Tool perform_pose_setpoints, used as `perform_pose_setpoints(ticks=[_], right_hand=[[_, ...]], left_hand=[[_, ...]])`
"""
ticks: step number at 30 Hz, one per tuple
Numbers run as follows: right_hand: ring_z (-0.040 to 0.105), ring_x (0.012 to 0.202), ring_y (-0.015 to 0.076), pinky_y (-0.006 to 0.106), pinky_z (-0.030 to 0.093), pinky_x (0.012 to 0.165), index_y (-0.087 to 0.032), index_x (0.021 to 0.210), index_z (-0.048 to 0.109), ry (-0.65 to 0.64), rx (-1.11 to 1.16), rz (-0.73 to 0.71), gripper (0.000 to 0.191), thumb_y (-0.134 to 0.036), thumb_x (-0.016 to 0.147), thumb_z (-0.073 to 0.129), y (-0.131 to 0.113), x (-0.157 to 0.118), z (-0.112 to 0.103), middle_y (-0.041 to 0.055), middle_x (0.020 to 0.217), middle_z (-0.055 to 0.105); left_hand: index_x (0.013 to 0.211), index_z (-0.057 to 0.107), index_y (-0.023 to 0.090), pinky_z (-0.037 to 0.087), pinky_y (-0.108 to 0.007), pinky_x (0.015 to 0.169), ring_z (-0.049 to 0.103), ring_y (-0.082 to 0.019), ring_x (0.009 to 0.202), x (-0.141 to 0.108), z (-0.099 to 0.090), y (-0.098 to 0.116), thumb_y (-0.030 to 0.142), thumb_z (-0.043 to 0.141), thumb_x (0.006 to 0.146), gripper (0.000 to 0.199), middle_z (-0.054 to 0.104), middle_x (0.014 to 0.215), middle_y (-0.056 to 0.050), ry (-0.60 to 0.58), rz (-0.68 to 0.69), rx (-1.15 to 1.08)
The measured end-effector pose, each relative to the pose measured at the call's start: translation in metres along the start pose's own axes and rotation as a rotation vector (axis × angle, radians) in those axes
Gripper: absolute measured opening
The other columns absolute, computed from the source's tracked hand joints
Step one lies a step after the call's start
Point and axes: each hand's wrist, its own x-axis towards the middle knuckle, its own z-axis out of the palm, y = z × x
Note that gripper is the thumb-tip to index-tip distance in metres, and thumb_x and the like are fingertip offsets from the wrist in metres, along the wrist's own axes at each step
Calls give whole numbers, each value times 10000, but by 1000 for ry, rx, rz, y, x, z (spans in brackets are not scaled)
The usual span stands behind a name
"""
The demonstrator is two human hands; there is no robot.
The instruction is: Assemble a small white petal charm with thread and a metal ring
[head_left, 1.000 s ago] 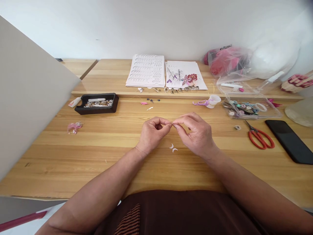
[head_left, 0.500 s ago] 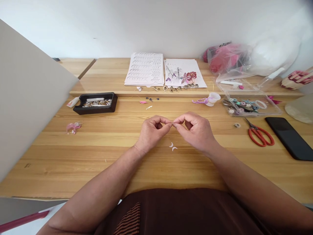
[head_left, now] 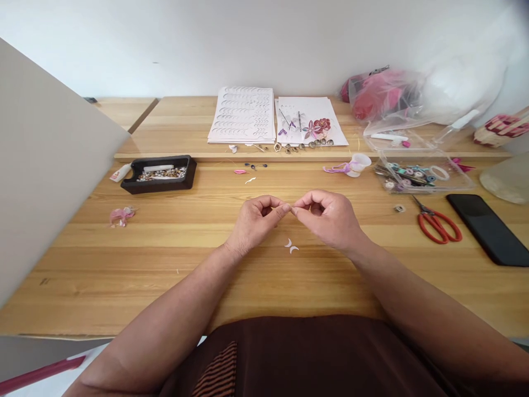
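My left hand [head_left: 261, 222] and my right hand [head_left: 328, 219] meet over the middle of the wooden table, thumb against forefinger on each. Their fingertips touch around something too small to make out. Just below them lie two white crescent-shaped paper pieces [head_left: 291, 246], almost touching each other. Beyond my hands are a thin wavy white strip [head_left: 250, 180], a small pink leaf-shaped piece [head_left: 240, 171] and several dark blue drop-shaped pieces [head_left: 256, 166].
At left stand a black tray of beads [head_left: 190, 172] and a pink ornament [head_left: 122, 216]. Red-handled scissors [head_left: 438, 226], a black phone [head_left: 487, 229] and a clear box of thread spools [head_left: 454, 176] lie right. Crescent-cut paper sheets [head_left: 242, 114] rest on the back ledge.
Both hands keep the same pinch at almost the same spot, with only slight finger movement. The whole view has shifted a little; the things on the table stay in place.
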Motion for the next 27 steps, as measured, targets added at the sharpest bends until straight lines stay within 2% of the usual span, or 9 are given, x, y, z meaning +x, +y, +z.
perform_pose_setpoints(ticks=[8, 12, 18, 21, 27], right_hand=[[463, 519, 106, 260, 353, 496, -170, 707, 705, -53, 60, 76, 138, -305, 730, 719, 2, 3, -1, -2, 601, 625], [487, 540, 114, 263, 367, 509, -168, 713, 706, -61, 63, 107, 156, -321, 727, 725, 3, 3, -1, 4, 623, 639], [506, 559, 119, 266, 376, 522, -161, 723, 710, -78, 112, 152, 184, -344, 727, 730, 6, 3, 1, 14, 646, 657], [512, 568, 124, 268, 381, 531, -154, 733, 717, -102, 162, 197, 212, -363, 713, 742, 6, 5, 0, 19, 646, 659], [472, 572, 116, 268, 365, 541, -154, 732, 717, -150, 233, 267, 262, -411, 701, 754, 6, 6, -1, 9, 628, 626]], left_hand=[[830, 745, 169, 351, -246, 522, 468, -106, 556, -1, -4, 4, 394, 744, 762, 235, 626, 662, -23, -28, -51, 21], [807, 734, 172, 354, -247, 520, 481, -110, 565, -1, -3, 3, 437, 758, 762, 269, 633, 683, -26, -10, -56, 15], [810, 712, 173, 337, -248, 514, 451, -98, 542, 1, 0, -3, 417, 780, 767, 257, 602, 654, -9, 79, 36, -6], [801, 683, 172, 337, -245, 517, 448, -96, 543, 2, 0, -6, 383, 752, 799, 222, 586, 645, 1, 68, 89, 11], [821, 631, 175, 386, -243, 546, 481, -99, 584, 4, 0, -11, 307, 684, 843, 144, 631, 756, -18, 19, 179, 53]])
